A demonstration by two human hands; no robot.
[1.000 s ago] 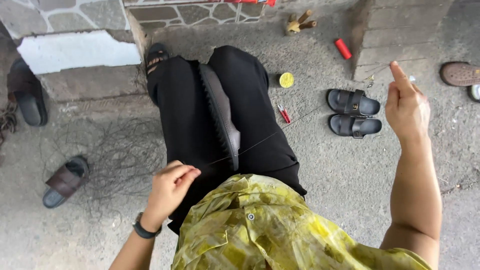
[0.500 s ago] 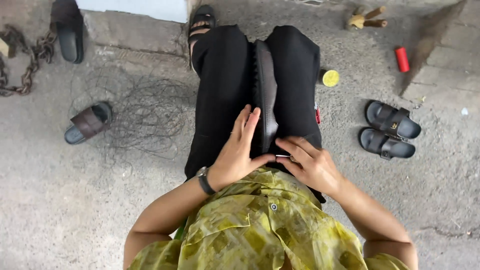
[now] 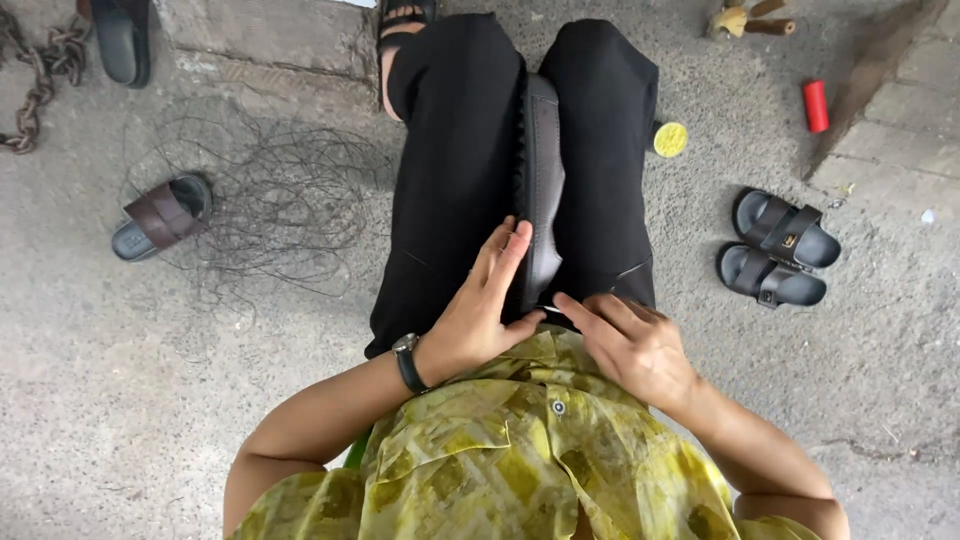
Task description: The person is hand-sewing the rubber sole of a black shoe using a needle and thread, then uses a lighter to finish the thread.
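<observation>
A black shoe [image 3: 541, 180] stands on its edge, clamped between my knees in black trousers, its ridged sole facing left. My left hand [image 3: 483, 305] lies flat against the shoe's near end, fingers stretched up along the sole. My right hand [image 3: 628, 343] is at the same near end, its fingertips pinching a thin metal needle-like tool against the shoe. A black watch sits on my left wrist [image 3: 407, 362].
A tangle of thin dark thread [image 3: 270, 205] lies on the concrete at left beside a brown sandal [image 3: 160, 214]. A black sandal pair [image 3: 778, 255], a yellow round tin [image 3: 670, 139] and a red cylinder [image 3: 815, 105] are at right. A chain [image 3: 40, 80] lies far left.
A second ago my right hand was raised far out to the right and my left held thread near my lap. Both hands have come onto the shoe's near end.
</observation>
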